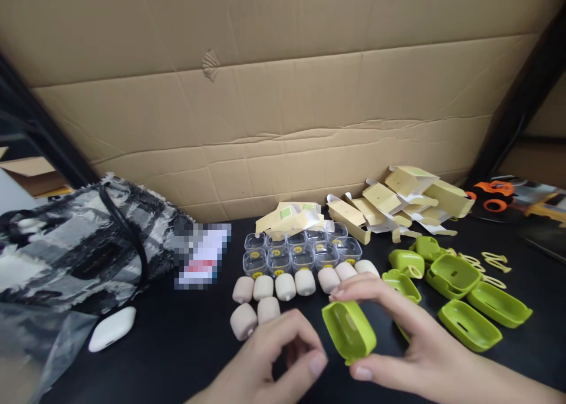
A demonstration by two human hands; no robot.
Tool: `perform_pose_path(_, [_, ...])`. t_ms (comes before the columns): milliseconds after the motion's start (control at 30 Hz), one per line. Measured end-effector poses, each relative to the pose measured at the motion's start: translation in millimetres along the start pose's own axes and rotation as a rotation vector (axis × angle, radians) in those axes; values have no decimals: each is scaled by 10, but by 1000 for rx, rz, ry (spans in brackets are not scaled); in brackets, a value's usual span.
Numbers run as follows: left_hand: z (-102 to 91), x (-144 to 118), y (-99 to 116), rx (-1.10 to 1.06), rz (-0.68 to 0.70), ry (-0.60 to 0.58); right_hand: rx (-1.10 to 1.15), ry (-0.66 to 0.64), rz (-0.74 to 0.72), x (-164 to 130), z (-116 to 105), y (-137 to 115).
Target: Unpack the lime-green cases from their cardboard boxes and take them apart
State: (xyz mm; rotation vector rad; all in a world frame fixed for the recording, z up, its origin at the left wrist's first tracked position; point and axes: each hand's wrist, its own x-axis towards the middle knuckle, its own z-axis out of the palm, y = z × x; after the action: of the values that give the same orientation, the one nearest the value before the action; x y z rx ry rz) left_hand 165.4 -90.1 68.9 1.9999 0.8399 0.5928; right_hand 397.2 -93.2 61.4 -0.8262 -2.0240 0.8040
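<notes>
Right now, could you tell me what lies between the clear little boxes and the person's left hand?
In the head view, beige oval cases lie in a row and a short second row between the clear boxes and the left hand.

soft even light, slightly blurred edges

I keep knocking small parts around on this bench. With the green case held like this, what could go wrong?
The right hand pinches the green case only at its edges, so the grip might slip. It sits close to the pale rounded cases, which a dropped case or a moving left hand could nudge. Behind them, the small clear boxes look light and easy to scatter.
</notes>
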Motion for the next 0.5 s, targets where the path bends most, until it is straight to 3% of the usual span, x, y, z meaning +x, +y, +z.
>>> perform_pose_path(67, [197,-6,-61,-349,-126,-65,-26,-32,-22,10,53,-16])
perform_pose_path(167, [363,-6,-110,-664,-222,-16,-18,-86,-11,-5,95,-43])
perform_pose_path(267, [375,17,-83,-732,-273,101,29,-133,6,-22,90,-56])
perform_pose_path(367, [344,45,-48,-717,-314,224,111,-57,102,1,96,-35])
perform_pose_path(500, [343,49,-66,-627,-270,205,331,-75,356,54,157,22])
